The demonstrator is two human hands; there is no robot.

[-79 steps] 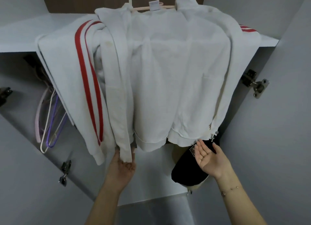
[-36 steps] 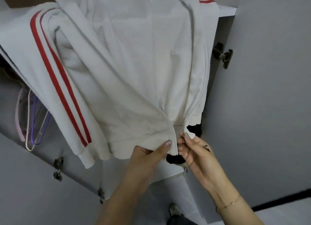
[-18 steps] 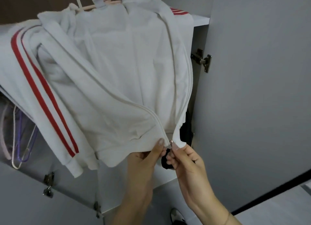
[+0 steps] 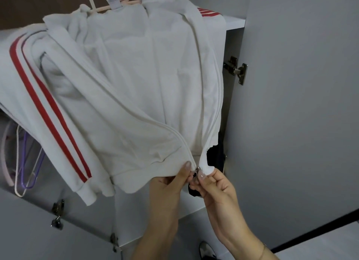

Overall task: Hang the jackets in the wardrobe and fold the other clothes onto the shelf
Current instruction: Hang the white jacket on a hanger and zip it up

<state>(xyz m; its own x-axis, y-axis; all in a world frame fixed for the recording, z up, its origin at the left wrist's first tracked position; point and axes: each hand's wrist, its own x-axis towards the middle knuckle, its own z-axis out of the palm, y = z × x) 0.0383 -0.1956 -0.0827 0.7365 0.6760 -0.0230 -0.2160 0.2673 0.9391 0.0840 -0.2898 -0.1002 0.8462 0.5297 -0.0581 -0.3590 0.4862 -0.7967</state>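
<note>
Two hands meet at the bottom hem of a white jacket (image 4: 136,81) with red stripes, which hangs on a pink hanger (image 4: 124,4) in the wardrobe above them. The left hand (image 4: 169,184) pinches the left front edge by the zip — thumb on top. The right hand (image 4: 215,186) pinches the zip's metal end (image 4: 197,168) and the right edge. Just behind the right hand lies something black (image 4: 215,156); well to the left hang spare hangers (image 4: 21,162).

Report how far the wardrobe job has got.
Done: the white jacket is on its pink hanger. In hand: left hand and right hand pinch the hem ends at the zipper, not yet zipped. Left: hanging it properly; other clothes aren't visible.
</note>
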